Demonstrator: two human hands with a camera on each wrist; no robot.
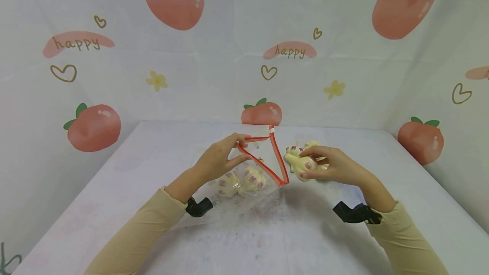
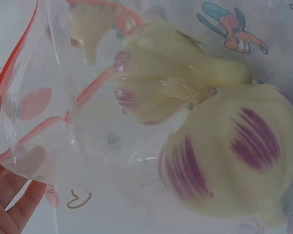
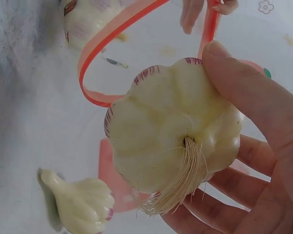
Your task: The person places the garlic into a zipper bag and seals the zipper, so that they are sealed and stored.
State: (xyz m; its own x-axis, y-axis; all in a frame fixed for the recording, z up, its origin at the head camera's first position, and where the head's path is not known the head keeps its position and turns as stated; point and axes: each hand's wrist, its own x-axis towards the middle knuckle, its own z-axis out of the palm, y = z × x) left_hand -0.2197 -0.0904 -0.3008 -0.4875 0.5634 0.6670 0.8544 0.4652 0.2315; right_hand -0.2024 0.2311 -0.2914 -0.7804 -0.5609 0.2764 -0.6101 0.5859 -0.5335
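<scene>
My left hand [image 1: 215, 160] pinches the red zip edge of a clear zip bag [image 1: 282, 166], whose mouth gapes toward the right. Two garlic bulbs lie inside the bag, one garlic bulb [image 2: 229, 156] larger in the left wrist view and another garlic bulb [image 2: 156, 73] beside it. My right hand [image 1: 338, 165] grips a cream garlic bulb [image 3: 171, 122] with purple streaks, thumb on one side and fingers on the other. Its tuft of dry roots [image 3: 188, 168] faces the right wrist camera. In the head view this held bulb sits just right of the bag's mouth.
More garlic bulbs lie on the table behind the right hand, including one garlic bulb [image 1: 294, 150] and another garlic bulb [image 1: 312, 144]. The white table [image 1: 244, 245] meets a printed cloth backdrop [image 1: 214, 79] at the back and sides. Dark straps [image 1: 355, 213] sit at both wrists.
</scene>
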